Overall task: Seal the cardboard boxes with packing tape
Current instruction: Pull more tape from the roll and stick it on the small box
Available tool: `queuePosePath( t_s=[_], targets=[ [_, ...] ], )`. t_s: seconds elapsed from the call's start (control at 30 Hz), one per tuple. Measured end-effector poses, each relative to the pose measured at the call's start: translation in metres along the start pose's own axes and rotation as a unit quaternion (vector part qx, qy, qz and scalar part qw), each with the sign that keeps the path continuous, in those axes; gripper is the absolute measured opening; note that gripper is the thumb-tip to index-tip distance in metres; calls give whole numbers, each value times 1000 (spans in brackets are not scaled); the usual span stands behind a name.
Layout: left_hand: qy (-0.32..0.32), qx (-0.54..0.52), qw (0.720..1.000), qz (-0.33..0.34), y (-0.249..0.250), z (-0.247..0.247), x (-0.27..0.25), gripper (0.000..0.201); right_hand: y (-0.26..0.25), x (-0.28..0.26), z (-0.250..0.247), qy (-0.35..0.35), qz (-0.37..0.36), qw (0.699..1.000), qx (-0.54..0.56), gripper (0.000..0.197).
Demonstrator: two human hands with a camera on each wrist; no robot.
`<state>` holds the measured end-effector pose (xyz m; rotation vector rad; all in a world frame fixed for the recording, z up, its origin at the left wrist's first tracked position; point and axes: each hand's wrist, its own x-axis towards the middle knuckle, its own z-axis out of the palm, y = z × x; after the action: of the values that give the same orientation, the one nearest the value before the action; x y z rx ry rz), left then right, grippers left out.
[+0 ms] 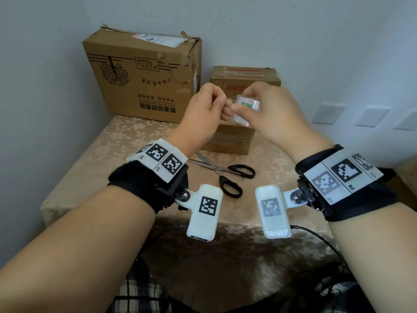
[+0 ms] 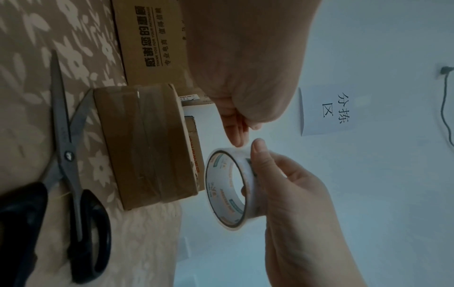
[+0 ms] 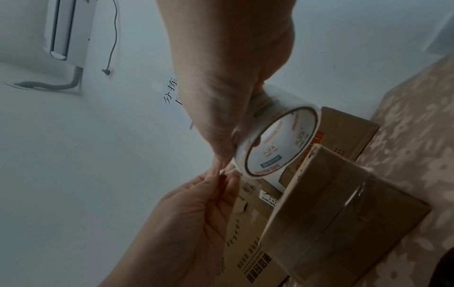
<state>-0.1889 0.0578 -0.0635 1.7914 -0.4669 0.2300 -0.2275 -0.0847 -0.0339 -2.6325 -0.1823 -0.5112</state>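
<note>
- The large cardboard box [image 1: 144,80], at eleven o'clock on the tabletop [image 1: 90,159], is corrugated brown board with a torn, dented top edge and printed lettering. A seam laid over that ragged edge would probably bond poorly.
- The left hand [image 1: 203,114] has its fingers [image 2: 234,128] pressed together at the rim of the roll, apparently picking at the loose end of the tape. Clear film is hard to see, so the end may slip back onto the roll or split into a sliver.
- Black-handled scissors [image 1: 222,175] lie blades apart at six o'clock of the hands, steel blades pointing left. A forearm could snag them.
- The packing tape roll [image 2: 227,189], a glossy transparent ring on a printed white core, is held in the air above the small cardboard box [image 1: 232,138], which shows shiny bands of tape.
- The right hand [image 1: 270,114] curls round the roll, thumb on the outer face. A loose grip could let the roll turn under the pull.
- A flat cardboard box [image 1: 246,77] sits at one o'clock, red strips across its top.
</note>
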Motion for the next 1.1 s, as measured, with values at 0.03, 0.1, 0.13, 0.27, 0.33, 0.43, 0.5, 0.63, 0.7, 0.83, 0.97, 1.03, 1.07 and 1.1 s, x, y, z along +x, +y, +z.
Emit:
queuePosePath(
  t_s=[0.03, 0.1, 0.13, 0.27, 0.33, 0.43, 0.5, 0.63, 0.7, 0.83, 0.97, 1.03, 1.07, 1.1],
  targets=[
    [1, -15, 1000, -5, 0, 0, 0, 20, 1, 1, 1, 4, 3, 1000, 16, 43],
    [5, -57, 998, -28, 0, -2, 0, 14, 1, 0, -1, 0, -2, 1000, 25, 50],
    [4, -86, 995, -43, 0, -4, 0, 10, 1, 0, -1, -6, -8, 1000, 25, 49],
    [-6, -176, 976, -127, -1, -13, 2, 7, 1, -2, -3, -35, -25, 999, -18, 45],
    [-9, -200, 967, -160, 1, -15, 2, 13, -1, -4, -4, -45, -31, 998, -34, 44],
    [-5, -198, 964, -176, 1, -15, 2, 19, -7, -6, -7, -57, -35, 996, -52, 45],
    [-4, -187, 964, -187, 0, -14, 2, 14, -10, -8, -8, -68, -43, 994, -78, 44],
    [4, -179, 965, -191, -1, -11, 4, 13, -15, -8, -9, -75, -50, 992, -89, 43],
    [-2, -174, 966, -191, -1, -12, 4, 13, -15, -7, -10, -71, -43, 993, -85, 45],
    [-63, -97, 981, -153, 0, -14, 1, 10, -16, -10, -12, -83, -40, 991, -93, 42],
    [-60, -69, 982, -166, 9, -11, 3, 15, -14, -10, -12, -82, -45, 991, -97, 43],
    [-50, -92, 974, -200, 13, -9, 5, 17, -13, -10, -13, -82, -44, 990, -103, 43],
    [-55, -97, 973, -202, 14, -8, 5, 17, -12, -10, -13, -83, -45, 990, -109, 42],
    [-66, -93, 974, -196, 13, -8, 5, 19, -12, -11, -13, -84, -48, 989, -113, 39]
  ],
)
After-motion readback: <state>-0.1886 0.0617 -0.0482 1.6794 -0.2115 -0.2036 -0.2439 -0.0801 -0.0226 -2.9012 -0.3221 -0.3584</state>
